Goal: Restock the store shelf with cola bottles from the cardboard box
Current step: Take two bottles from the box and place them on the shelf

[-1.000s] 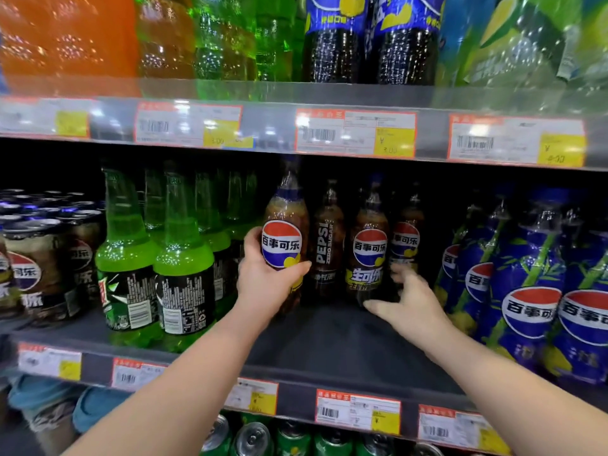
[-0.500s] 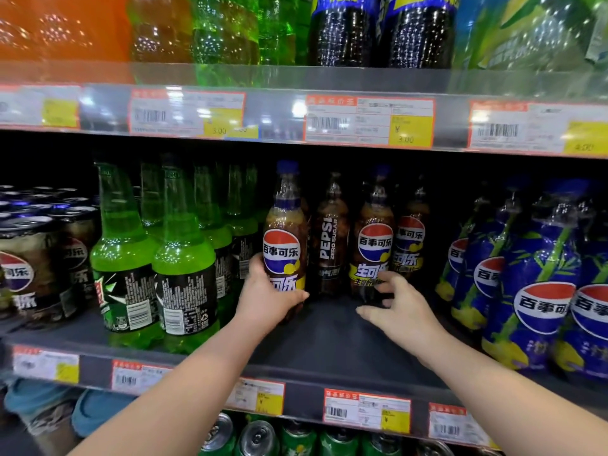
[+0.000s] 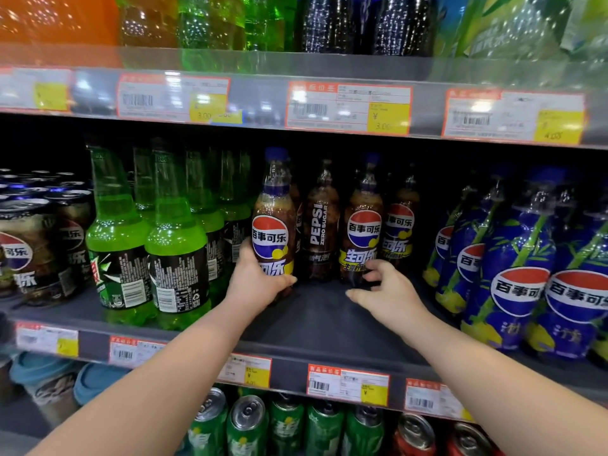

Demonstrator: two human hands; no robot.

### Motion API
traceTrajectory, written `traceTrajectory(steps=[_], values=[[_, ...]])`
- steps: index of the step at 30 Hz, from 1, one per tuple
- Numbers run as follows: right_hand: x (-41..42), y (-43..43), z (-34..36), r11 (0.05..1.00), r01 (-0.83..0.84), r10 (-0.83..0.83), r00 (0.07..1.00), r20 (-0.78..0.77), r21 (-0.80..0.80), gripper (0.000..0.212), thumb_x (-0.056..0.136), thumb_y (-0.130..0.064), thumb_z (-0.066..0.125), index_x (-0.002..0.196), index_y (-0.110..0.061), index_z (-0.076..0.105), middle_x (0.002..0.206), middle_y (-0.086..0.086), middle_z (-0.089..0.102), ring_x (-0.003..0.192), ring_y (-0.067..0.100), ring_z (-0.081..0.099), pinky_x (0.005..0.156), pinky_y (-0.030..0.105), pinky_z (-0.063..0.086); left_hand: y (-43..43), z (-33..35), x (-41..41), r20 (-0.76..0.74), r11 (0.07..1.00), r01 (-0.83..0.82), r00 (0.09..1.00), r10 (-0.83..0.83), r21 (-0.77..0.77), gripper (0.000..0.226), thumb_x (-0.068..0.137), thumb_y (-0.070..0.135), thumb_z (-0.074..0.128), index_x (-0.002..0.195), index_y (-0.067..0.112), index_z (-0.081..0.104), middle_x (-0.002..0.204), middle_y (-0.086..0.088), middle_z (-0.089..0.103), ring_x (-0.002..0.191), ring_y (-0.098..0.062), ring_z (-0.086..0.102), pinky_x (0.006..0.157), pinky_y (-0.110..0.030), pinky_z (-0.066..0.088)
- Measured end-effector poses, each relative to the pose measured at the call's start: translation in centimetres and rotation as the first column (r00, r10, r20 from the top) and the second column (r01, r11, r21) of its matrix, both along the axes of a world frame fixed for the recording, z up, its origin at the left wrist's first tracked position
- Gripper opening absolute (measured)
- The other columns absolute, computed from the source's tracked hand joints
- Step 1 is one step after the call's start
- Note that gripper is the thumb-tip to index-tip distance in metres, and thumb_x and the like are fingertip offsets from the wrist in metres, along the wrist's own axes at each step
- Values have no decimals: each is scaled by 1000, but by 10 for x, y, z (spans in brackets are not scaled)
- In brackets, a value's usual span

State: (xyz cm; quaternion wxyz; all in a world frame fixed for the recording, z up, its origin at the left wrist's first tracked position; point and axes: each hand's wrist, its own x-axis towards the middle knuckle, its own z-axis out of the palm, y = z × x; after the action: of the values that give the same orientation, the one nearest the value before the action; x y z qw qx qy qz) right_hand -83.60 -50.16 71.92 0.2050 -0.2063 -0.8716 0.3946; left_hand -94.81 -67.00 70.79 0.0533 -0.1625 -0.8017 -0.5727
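Note:
My left hand [image 3: 258, 286] grips the lower part of a cola bottle [image 3: 273, 225] with a blue cap and a red-white-blue label. The bottle stands upright on the grey middle shelf [image 3: 329, 330], next to the green bottles. My right hand [image 3: 386, 292] reaches in to its right, and its loosely spread fingers touch the base of a second cola bottle [image 3: 363, 228] standing further back. A bare strip of shelf lies in front of both hands. The cardboard box is out of view.
A Pepsi Zero Sugar bottle [image 3: 320, 225] stands between the two colas. Green soda bottles [image 3: 177, 245] and dark cans [image 3: 23, 238] fill the left, blue-wrapped Pepsi bottles [image 3: 519, 268] the right. The upper shelf edge [image 3: 348, 106] hangs overhead, and cans [image 3: 246, 422] sit below.
My left hand has set the cola bottle lower and slightly deeper on the shelf. My right hand has moved in to the base of the second bottle.

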Motion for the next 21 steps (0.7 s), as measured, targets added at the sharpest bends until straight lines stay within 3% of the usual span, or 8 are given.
traceTrajectory(steps=[3, 6, 8, 10, 13, 17, 21], values=[[3, 1, 4, 1000, -21, 21, 1000, -4, 7, 68, 78, -23, 71, 137, -16, 38, 127, 3, 52, 110, 18, 50, 86, 27, 41, -1, 5, 8, 13, 999, -27, 1000, 27, 22, 119, 50, 22, 88, 144, 20, 16, 133, -6, 48, 120, -22, 48, 106, -37, 39], [8, 3, 10, 999, -51, 51, 999, -9, 16, 68, 78, -23, 71, 137, -16, 38, 129, 4, 52, 114, 20, 51, 90, 31, 44, -3, -1, 9, -22, 997, -66, 997, 67, 32, 128, 31, 47, 81, 141, 31, 18, 132, -9, 51, 123, -26, 49, 104, -46, 42], [14, 2, 15, 995, -84, 85, 996, -14, 46, 69, 78, -24, 71, 138, -16, 38, 131, 4, 51, 117, 20, 50, 98, 36, 45, -7, 6, 28, -61, 993, -113, 992, 112, -27, 116, 41, 44, 83, 140, 21, 26, 130, -10, 52, 121, -25, 51, 103, -44, 42], [22, -2, 22, 984, -147, 151, 988, -27, 102, 68, 78, -24, 71, 138, -17, 38, 133, 4, 50, 120, 20, 48, 102, 38, 43, -13, 15, 55, -113, 985, -160, 982, 152, -61, 91, 57, 32, 83, 134, 15, 38, 126, -7, 52, 117, -22, 52, 102, -37, 42], [31, -19, 34, 941, -267, 282, 958, -45, 206, 66, 79, -25, 70, 137, -21, 39, 133, 1, 49, 122, 18, 47, 101, 31, 40, -29, 13, 90, -160, 966, -234, 963, 216, -107, 65, 71, 25, 76, 128, 15, 47, 118, -2, 50, 110, -19, 51, 97, -30, 41], [37, -60, 36, 836, -463, 500, 864, -60, 296, 62, 80, -25, 69, 135, -23, 41, 134, 0, 48, 121, 17, 47, 100, 30, 38, -76, -11, 129, -190, 909, -371, 922, 337, -188, 59, 79, 30, 68, 130, 16, 44, 126, -4, 47, 114, -19, 49, 100, -35, 41], [41, -117, 19, 703, -658, 685, 728, -11, 270, 61, 82, -25, 67, 136, -24, 40, 135, -2, 47, 123, 16, 46, 93, 28, 37, -145, -40, 164, -178, 759, -497, 865, 468, -420, 63, 80, 39, 66, 132, 14, 43, 129, -6, 48, 123, -22, 44, 102, -34, 37]])
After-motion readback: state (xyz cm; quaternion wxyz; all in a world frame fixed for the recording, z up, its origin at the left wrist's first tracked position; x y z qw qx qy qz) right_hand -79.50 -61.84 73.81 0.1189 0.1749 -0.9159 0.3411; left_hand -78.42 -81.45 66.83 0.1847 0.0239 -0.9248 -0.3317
